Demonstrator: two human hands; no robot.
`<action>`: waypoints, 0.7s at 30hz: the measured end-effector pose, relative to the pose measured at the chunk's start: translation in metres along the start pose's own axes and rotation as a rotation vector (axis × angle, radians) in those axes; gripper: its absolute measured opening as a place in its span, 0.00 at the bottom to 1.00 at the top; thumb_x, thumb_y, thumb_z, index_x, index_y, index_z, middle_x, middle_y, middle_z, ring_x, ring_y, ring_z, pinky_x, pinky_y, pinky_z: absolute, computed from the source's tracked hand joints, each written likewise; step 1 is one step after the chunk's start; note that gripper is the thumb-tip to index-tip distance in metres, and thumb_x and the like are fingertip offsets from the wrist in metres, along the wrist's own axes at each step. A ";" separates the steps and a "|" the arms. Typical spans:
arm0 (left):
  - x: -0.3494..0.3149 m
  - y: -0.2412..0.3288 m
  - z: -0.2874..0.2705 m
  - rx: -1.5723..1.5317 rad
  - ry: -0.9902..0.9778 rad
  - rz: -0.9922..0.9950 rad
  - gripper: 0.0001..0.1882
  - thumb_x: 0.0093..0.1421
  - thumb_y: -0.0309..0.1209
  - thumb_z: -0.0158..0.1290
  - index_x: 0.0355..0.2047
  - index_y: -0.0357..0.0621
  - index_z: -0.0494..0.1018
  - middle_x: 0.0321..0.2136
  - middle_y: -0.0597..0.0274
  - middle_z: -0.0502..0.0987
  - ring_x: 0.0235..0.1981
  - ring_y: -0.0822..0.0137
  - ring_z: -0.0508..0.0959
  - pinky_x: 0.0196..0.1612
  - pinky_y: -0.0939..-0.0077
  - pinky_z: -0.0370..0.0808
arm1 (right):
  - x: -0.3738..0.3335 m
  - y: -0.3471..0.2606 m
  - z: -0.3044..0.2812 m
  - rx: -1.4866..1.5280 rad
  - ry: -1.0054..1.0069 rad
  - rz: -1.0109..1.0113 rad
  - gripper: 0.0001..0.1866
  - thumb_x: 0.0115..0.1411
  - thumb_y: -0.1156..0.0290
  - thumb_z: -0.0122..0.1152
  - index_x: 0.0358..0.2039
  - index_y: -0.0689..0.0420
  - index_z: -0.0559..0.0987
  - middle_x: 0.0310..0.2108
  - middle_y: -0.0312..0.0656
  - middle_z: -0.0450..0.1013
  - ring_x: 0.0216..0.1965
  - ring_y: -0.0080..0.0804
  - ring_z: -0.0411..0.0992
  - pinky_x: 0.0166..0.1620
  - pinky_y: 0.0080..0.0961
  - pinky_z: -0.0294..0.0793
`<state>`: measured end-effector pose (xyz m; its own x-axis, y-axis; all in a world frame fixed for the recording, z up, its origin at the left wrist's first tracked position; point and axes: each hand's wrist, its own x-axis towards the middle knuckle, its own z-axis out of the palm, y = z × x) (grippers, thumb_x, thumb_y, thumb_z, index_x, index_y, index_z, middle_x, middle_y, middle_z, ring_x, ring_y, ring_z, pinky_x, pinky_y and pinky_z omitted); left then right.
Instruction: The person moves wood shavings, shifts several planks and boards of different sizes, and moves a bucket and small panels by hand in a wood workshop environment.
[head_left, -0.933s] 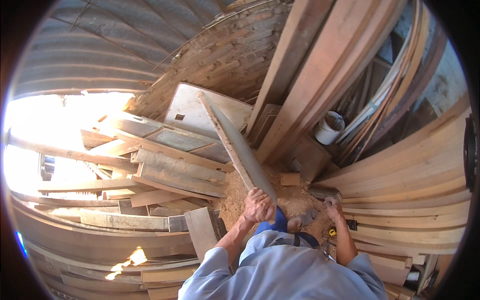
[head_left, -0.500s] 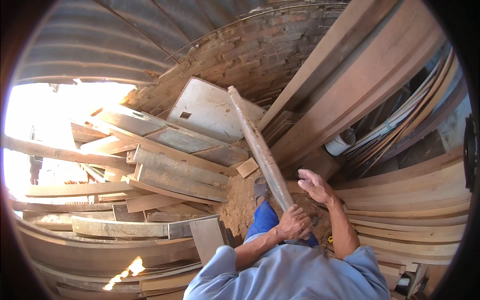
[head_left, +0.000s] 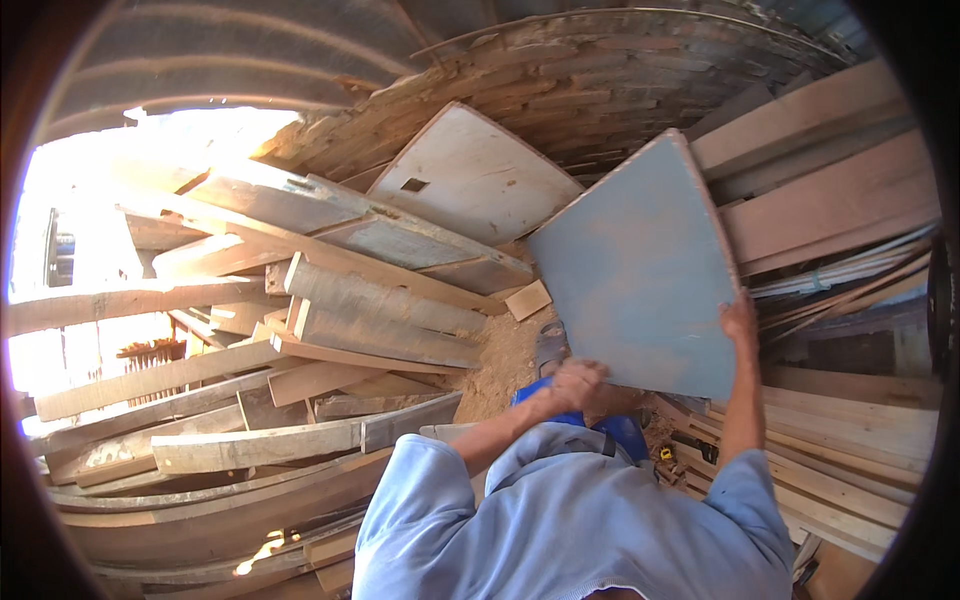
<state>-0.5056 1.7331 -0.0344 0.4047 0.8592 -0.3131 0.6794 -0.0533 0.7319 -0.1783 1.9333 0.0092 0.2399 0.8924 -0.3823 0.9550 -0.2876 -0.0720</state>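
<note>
Head view, from where I'm standing: lifting looks done, as the blue-grey panel (head_left: 640,270) is up at a tilt, broad face showing, & not laid down on the sawdust-strewn floor (head_left: 508,350) or the plank pile (head_left: 380,330). R hand (head_left: 738,320) pinches the panel's R edge, low down; L hand (head_left: 578,385) is at its bottom L corner, but blurred, so can't tell if it's gripping or just touching. Most of the panel extends up & away from both hands, betw. the off-white board (head_left: 475,180) & the stacked timbers (head_left: 840,200).
</note>
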 end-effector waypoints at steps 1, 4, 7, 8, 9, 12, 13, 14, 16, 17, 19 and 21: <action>-0.002 -0.021 -0.023 0.166 -0.283 -0.169 0.18 0.55 0.36 0.50 0.46 0.46 0.71 0.43 0.49 0.76 0.48 0.52 0.74 0.49 0.53 0.70 | 0.015 0.014 0.001 -0.064 -0.042 0.040 0.40 0.55 0.62 0.61 0.62 0.65 0.53 0.57 0.62 0.61 0.58 0.57 0.61 0.60 0.42 0.63; -0.044 -0.089 -0.033 0.350 -0.377 -0.390 0.22 0.56 0.41 0.47 0.50 0.49 0.71 0.46 0.48 0.76 0.49 0.51 0.75 0.52 0.55 0.69 | 0.025 -0.007 -0.012 -0.086 -0.121 0.159 0.37 0.55 0.67 0.59 0.62 0.62 0.55 0.61 0.57 0.58 0.60 0.60 0.58 0.60 0.45 0.63; -0.087 -0.122 -0.026 0.280 -0.324 -0.552 0.23 0.57 0.44 0.46 0.48 0.47 0.72 0.46 0.45 0.75 0.50 0.50 0.75 0.52 0.55 0.69 | -0.002 -0.055 -0.032 -0.085 -0.152 0.189 0.41 0.56 0.65 0.59 0.64 0.62 0.50 0.63 0.55 0.55 0.61 0.61 0.56 0.62 0.44 0.61; -0.097 -0.127 -0.014 0.214 -0.306 -0.604 0.22 0.56 0.44 0.47 0.46 0.44 0.74 0.46 0.44 0.75 0.49 0.48 0.74 0.52 0.55 0.70 | -0.005 -0.052 -0.024 -0.092 -0.122 0.140 0.41 0.56 0.64 0.59 0.64 0.63 0.49 0.63 0.56 0.55 0.62 0.61 0.55 0.62 0.44 0.61; -0.102 -0.130 -0.006 0.160 -0.281 -0.644 0.22 0.55 0.44 0.48 0.44 0.42 0.75 0.45 0.42 0.75 0.49 0.47 0.74 0.52 0.55 0.70 | -0.001 -0.036 -0.015 -0.085 -0.078 0.102 0.42 0.56 0.63 0.59 0.65 0.63 0.49 0.63 0.57 0.54 0.62 0.60 0.55 0.62 0.44 0.61; -0.090 -0.117 0.019 0.109 -0.386 -0.591 0.25 0.56 0.45 0.46 0.48 0.44 0.72 0.47 0.44 0.75 0.50 0.48 0.74 0.52 0.56 0.70 | 0.013 0.021 0.012 -0.008 0.003 0.001 0.39 0.57 0.61 0.59 0.63 0.64 0.54 0.61 0.57 0.58 0.61 0.54 0.58 0.61 0.40 0.62; -0.088 -0.110 0.027 0.042 -0.359 -0.568 0.25 0.56 0.46 0.46 0.48 0.44 0.72 0.48 0.43 0.74 0.50 0.48 0.74 0.52 0.56 0.70 | 0.023 0.037 0.018 0.071 0.000 -0.071 0.38 0.57 0.60 0.59 0.62 0.65 0.57 0.60 0.56 0.60 0.60 0.52 0.60 0.60 0.39 0.63; -0.086 -0.104 0.043 -0.027 -0.333 -0.538 0.25 0.56 0.46 0.45 0.49 0.44 0.72 0.49 0.42 0.74 0.51 0.49 0.74 0.53 0.56 0.69 | 0.031 0.052 0.022 0.201 -0.011 -0.157 0.36 0.58 0.59 0.59 0.61 0.65 0.59 0.59 0.56 0.62 0.59 0.49 0.62 0.60 0.37 0.63; -0.080 -0.101 0.083 -0.043 -0.268 -0.620 0.26 0.57 0.46 0.45 0.50 0.43 0.71 0.49 0.42 0.73 0.52 0.49 0.73 0.53 0.56 0.69 | 0.012 0.047 0.003 0.730 -0.185 -0.268 0.33 0.60 0.59 0.57 0.60 0.65 0.63 0.56 0.53 0.65 0.56 0.43 0.66 0.57 0.34 0.66; -0.071 -0.095 0.097 -0.048 -0.249 -0.633 0.26 0.57 0.46 0.45 0.50 0.43 0.71 0.50 0.41 0.72 0.52 0.49 0.73 0.54 0.56 0.68 | -0.018 0.041 -0.025 1.042 -0.299 -0.283 0.31 0.61 0.59 0.55 0.59 0.65 0.64 0.55 0.51 0.67 0.54 0.40 0.68 0.56 0.32 0.67; -0.057 -0.068 0.100 -0.025 -0.208 -0.587 0.23 0.56 0.42 0.44 0.44 0.37 0.74 0.45 0.38 0.75 0.49 0.44 0.74 0.54 0.52 0.69 | -0.109 0.019 -0.092 1.222 -0.147 -0.442 0.25 0.63 0.60 0.52 0.55 0.64 0.70 0.48 0.44 0.72 0.46 0.28 0.70 0.51 0.26 0.69; -0.049 -0.078 0.133 -0.120 -0.210 -0.584 0.20 0.55 0.39 0.45 0.39 0.37 0.77 0.42 0.38 0.76 0.46 0.44 0.76 0.50 0.54 0.72 | -0.183 0.028 -0.149 1.229 0.010 -0.525 0.22 0.63 0.63 0.50 0.52 0.65 0.72 0.43 0.44 0.74 0.42 0.25 0.70 0.49 0.26 0.69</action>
<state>-0.4968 1.6270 -0.1564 0.1078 0.6102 -0.7849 0.7558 0.4626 0.4634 -0.1693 1.8138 0.2148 -0.0992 0.9939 -0.0475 0.1593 -0.0313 -0.9867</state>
